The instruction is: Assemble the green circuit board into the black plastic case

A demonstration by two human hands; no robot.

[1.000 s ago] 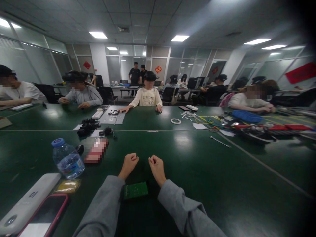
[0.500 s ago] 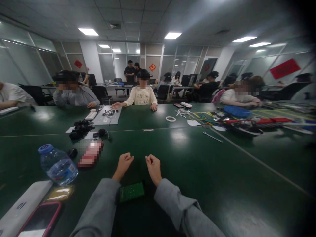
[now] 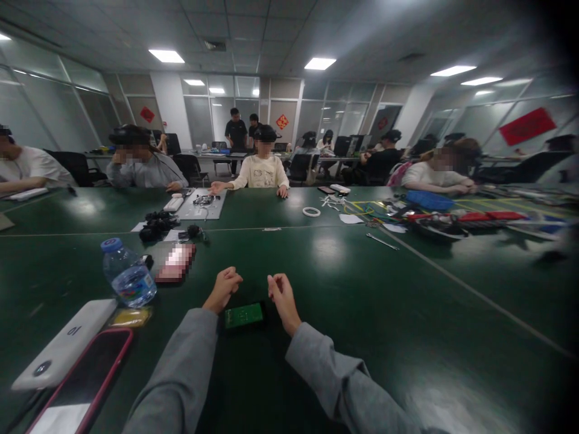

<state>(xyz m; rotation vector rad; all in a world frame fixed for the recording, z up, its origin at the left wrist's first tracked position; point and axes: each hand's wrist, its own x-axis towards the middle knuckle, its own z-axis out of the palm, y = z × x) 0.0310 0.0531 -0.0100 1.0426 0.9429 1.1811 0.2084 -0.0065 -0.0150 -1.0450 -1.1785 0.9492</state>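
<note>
In the head view, a flat dark-edged rectangle with a green face (image 3: 244,316), resembling a circuit board or a lit screen, lies on the green table between my forearms. My left hand (image 3: 224,288) is held above and left of it, fingers curled closed. Opposite, my right hand (image 3: 283,298) is also closed, thumb against the bent fingers. A gap separates the two hands, and nothing shows in either. Neither hand visibly touches the rectangle.
At left stand a water bottle (image 3: 129,274), a white device (image 3: 67,343) and a pink-edged phone (image 3: 85,377). A blurred-out red item (image 3: 176,263) lies beyond. Farther off are a tape roll (image 3: 311,212), a wrench (image 3: 382,242) and tangled cables. Several people sit around.
The view has shifted, so the bottle, white device and green-faced rectangle appear higher up. My hands stay curled and apart, with the right thumb a little more raised.
</note>
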